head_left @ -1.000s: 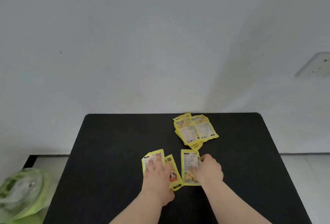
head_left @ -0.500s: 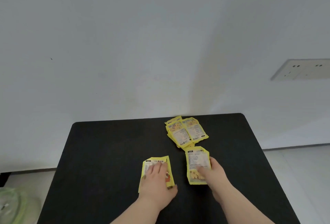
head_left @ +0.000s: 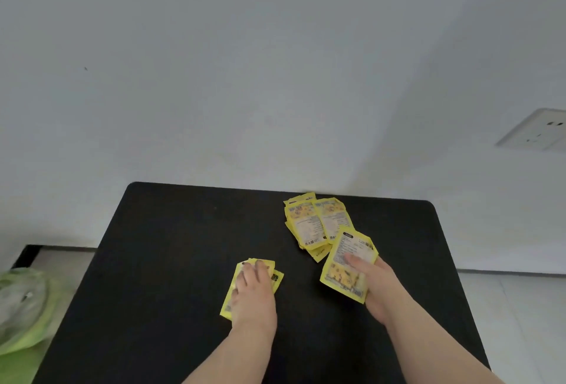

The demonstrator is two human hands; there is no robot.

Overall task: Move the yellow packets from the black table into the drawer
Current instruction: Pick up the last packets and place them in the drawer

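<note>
Hands: left hand point(head_left: 254, 294) pressing flat, fingers straight, on small packet stack point(head_left: 276, 282); right hand point(head_left: 378, 288) pinching tilted packet point(head_left: 349, 264) beside loose pile point(head_left: 312, 224) on black counter point(head_left: 171, 245).

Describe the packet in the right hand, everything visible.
The yellow packet is a flat, glossy pouch, plastic or foil by its look, with a white panel of dark print above and a yellow picture below; the text is too small to read. The right hand pinches it, thumb on its face. Its top leans right and overlaps the pile in view, over the black table.
</note>
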